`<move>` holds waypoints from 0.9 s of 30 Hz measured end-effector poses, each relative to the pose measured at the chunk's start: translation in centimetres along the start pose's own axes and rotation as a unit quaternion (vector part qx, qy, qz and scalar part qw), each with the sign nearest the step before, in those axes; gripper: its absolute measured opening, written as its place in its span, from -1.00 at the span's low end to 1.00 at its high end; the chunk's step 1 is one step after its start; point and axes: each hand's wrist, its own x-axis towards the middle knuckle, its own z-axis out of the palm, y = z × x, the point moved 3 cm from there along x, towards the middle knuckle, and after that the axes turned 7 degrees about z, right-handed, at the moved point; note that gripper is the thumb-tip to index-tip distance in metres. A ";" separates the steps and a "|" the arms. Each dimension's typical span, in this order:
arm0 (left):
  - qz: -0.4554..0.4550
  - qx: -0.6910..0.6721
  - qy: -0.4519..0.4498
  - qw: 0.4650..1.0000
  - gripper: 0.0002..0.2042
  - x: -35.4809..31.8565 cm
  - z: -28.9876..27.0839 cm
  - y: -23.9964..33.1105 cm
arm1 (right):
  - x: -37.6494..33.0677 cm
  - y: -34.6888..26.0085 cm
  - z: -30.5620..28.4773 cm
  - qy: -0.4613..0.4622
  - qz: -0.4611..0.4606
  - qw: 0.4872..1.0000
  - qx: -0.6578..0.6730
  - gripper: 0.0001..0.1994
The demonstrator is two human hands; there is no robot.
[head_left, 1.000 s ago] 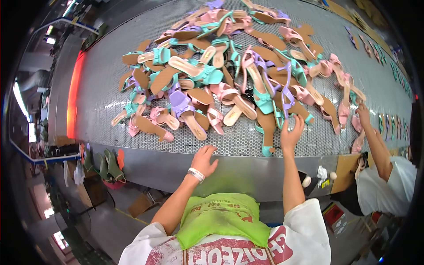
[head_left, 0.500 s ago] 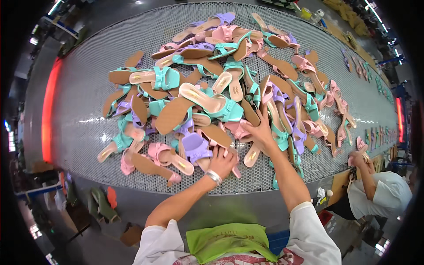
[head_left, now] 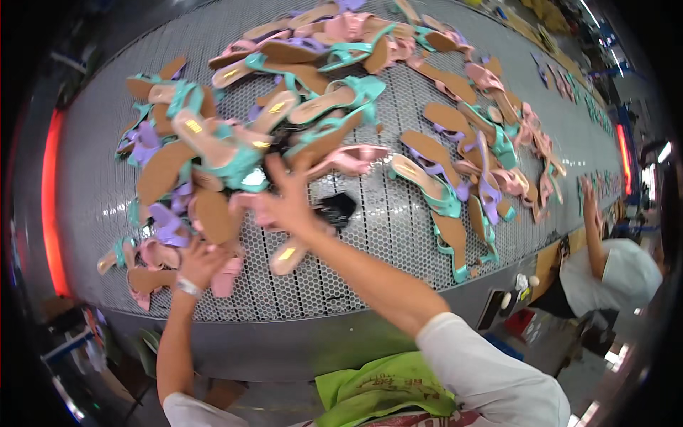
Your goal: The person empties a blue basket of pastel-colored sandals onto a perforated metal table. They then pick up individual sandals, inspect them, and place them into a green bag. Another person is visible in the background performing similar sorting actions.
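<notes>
Heeled slide sandals in turquoise, pink and purple, with tan soles, lie heaped on a perforated metal surface (head_left: 284, 302). My right hand (head_left: 288, 203), blurred, spreads its fingers against the heap's near side, by a turquoise sandal (head_left: 220, 156) and a pink one whose strap is partly hidden. To its left, my left hand (head_left: 203, 265) rests with fingers apart on the near sandals, beside a purple sandal (head_left: 167, 226) and a pink sandal (head_left: 228, 277). Under my right forearm a sandal's pale insole (head_left: 288, 256) shows. A shiny black piece (head_left: 338, 210) lies right of my right hand.
More sandals spread to the right, including a turquoise one (head_left: 427, 185). A co-worker (head_left: 608, 274) stands at the right edge with a hand raised near a row of sandals (head_left: 601, 186). Red glowing strips (head_left: 53, 206) flank both ends of the surface.
Both hands have swept left, pushing part of the heap with them. A gap has opened between that part and the sandals on the right, uncovering the black piece. The view has also shifted.
</notes>
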 end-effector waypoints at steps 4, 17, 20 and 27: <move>-0.177 0.027 -0.168 0.969 -0.57 -8.1 -4.1 -4.6 | -0.9 -4.7 7.6 -0.169 -0.018 0.985 0.039 -0.63; -0.103 -0.220 0.029 0.970 -0.39 18.7 -3.8 20.0 | -23.4 2.8 -44.2 0.343 0.043 0.865 -0.363 -0.30; -0.002 -0.218 -0.047 0.975 -0.15 31.4 -1.9 26.8 | -22.9 3.3 -48.9 0.274 0.110 0.871 -0.393 -0.02; 0.199 -0.048 -0.098 0.974 -0.08 47.2 3.6 30.1 | -17.9 6.3 -47.3 0.136 0.199 0.927 -0.287 0.03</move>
